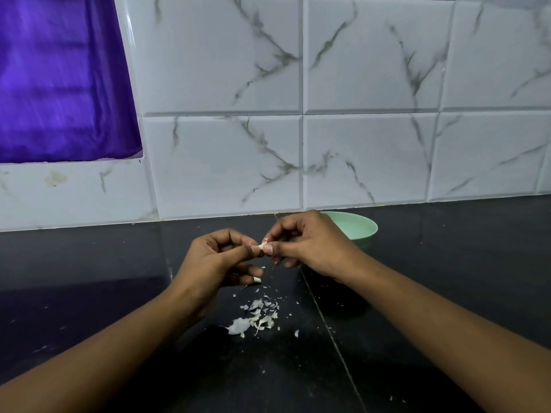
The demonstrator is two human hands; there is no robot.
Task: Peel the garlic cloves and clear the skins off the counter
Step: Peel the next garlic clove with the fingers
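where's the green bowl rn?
In the head view, the green bowl sits on the black counter near the tiled wall, just behind the right hand, which partly hides it.

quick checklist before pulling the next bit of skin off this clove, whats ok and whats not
1. Clove gripped: ok. The garlic clove is pinched between the fingers of the left hand and right hand, above the counter.
2. Skin loose to pull: cannot tell, too small to see.
3. Bowl within reach: ok. The green bowl sits just behind the right hand.
4. Bowl contents: cannot tell, the hand hides the inside.
5. Counter free of skins: not ok. A pile of skins lies below the hands, with flecks scattered around.
6. Second piece in the left hand's lower fingers: cannot tell whether it is a clove.
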